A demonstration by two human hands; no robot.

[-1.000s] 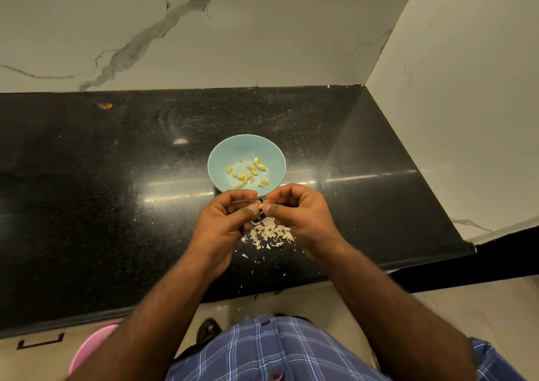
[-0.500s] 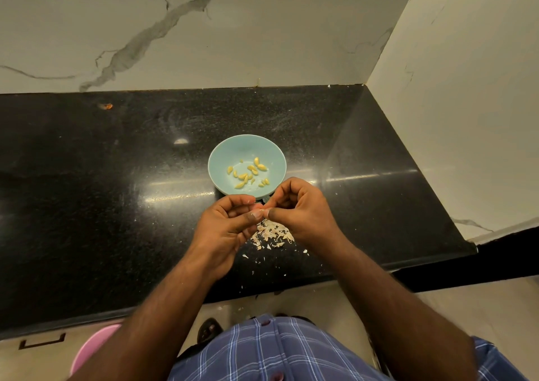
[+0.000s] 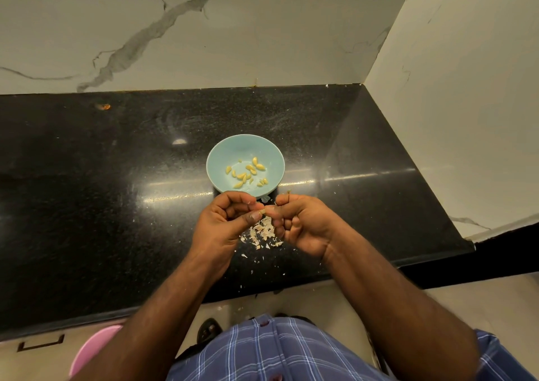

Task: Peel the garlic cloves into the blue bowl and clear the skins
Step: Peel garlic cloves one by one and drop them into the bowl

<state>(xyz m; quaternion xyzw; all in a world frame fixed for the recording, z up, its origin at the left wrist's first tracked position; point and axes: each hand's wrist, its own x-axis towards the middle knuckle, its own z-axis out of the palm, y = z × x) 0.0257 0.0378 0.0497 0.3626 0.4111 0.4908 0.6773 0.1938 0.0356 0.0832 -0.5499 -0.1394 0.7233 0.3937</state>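
Both hands met just before the bowl [image 3: 214,159] — left hand [image 3: 226,223] and right hand [image 3: 303,224] curled, pinching one small clove [image 3: 263,211] between fingertips. Skins [image 3: 264,230] lay directly below. Best to strip the skin over that pile, then drop the clove in the bowl — not short.

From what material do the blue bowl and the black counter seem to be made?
Blue bowl: likely glazed ceramic, perhaps melamine; smooth, even colour with a soft sheen. Black counter: looks like polished granite or similar stone; fine pale speckles and mirror-like streaks of reflected light.
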